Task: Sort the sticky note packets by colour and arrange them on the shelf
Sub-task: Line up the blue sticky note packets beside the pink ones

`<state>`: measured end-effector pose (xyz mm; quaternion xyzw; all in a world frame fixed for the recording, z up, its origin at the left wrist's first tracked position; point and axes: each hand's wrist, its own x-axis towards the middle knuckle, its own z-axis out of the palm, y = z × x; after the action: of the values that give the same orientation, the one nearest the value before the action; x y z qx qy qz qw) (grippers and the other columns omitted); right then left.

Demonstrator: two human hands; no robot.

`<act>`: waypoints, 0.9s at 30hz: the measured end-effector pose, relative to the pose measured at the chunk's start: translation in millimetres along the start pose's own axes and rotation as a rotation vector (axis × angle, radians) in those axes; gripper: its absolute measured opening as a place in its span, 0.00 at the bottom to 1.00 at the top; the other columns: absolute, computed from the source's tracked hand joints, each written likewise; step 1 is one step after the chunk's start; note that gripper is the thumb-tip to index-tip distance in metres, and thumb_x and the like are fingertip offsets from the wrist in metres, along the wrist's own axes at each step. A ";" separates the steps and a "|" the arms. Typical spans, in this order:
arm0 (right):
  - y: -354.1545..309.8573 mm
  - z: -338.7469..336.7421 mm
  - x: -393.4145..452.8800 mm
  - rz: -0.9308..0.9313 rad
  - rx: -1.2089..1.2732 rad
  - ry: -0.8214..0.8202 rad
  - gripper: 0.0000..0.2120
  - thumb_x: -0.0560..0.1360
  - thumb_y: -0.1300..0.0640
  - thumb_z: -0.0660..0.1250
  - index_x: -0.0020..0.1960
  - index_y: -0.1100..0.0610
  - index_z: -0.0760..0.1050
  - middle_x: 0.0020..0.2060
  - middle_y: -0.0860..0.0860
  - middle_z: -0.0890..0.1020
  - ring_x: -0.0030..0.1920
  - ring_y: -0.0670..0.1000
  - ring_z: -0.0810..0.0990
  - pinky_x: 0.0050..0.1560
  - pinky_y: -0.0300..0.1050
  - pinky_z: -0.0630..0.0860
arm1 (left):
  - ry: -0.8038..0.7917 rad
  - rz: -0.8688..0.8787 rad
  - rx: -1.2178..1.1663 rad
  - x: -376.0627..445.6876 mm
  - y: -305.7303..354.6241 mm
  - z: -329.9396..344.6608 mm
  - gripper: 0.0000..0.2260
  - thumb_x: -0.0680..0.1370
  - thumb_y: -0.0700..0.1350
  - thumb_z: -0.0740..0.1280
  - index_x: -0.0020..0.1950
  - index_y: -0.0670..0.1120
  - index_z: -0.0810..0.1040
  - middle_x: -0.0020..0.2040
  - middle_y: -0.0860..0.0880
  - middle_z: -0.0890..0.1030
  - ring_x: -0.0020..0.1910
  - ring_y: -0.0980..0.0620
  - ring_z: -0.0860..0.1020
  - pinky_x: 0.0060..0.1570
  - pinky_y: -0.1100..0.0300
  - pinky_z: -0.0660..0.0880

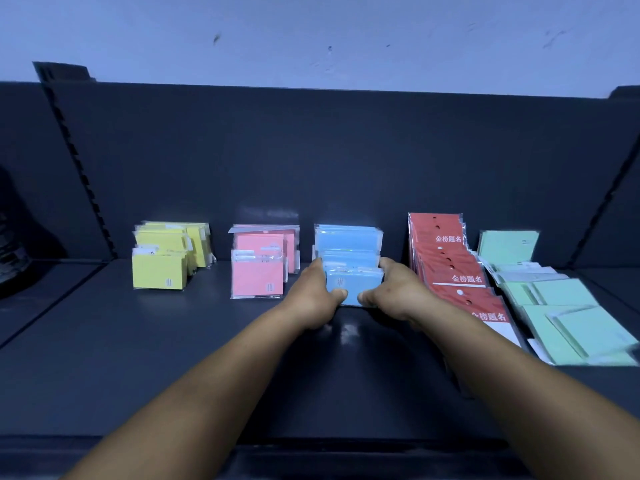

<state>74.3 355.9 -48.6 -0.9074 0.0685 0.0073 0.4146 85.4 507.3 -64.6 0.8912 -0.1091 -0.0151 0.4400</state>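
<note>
Five colour groups stand along the shelf (173, 341): yellow packets (162, 261) far left, pink packets (258, 271), blue packets (348, 251) in the middle, red packets (446, 261) and green packets (554, 306) on the right. The left hand (317, 292) and right hand (391, 289) grip the blue row from either side, thumbs curled on its near packet, probably to square it upright. The red and green rows have slumped toward the near edge, likely needing the same.
</note>
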 end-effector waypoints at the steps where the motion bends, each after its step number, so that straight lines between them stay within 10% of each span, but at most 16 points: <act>1: -1.9 0.0 3.5 0.007 0.006 0.011 0.30 0.69 0.60 0.73 0.69 0.52 0.70 0.55 0.51 0.81 0.51 0.52 0.80 0.49 0.40 0.74 | 0.004 -0.010 0.010 3.7 0.8 -0.3 0.20 0.76 0.42 0.65 0.68 0.49 0.68 0.62 0.52 0.77 0.58 0.52 0.76 0.54 0.62 0.68; 23: -11.4 12.1 33.8 0.126 -0.129 0.068 0.24 0.76 0.64 0.63 0.70 0.61 0.62 0.61 0.57 0.76 0.57 0.57 0.78 0.46 0.43 0.72 | 0.120 -0.152 0.182 29.2 7.3 17.8 0.30 0.80 0.40 0.58 0.77 0.38 0.46 0.73 0.39 0.64 0.67 0.42 0.70 0.62 0.53 0.67; 27: -6.9 18.1 31.5 0.102 -0.202 0.115 0.17 0.75 0.65 0.62 0.63 0.61 0.70 0.57 0.57 0.79 0.56 0.57 0.79 0.43 0.41 0.70 | 0.136 -0.153 0.216 24.5 4.2 22.6 0.25 0.78 0.37 0.59 0.74 0.35 0.55 0.68 0.37 0.70 0.64 0.40 0.72 0.57 0.52 0.69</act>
<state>107.2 370.3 -57.5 -0.9388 0.1372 -0.0171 0.3155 105.8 482.0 -73.4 0.9381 -0.0120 0.0236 0.3454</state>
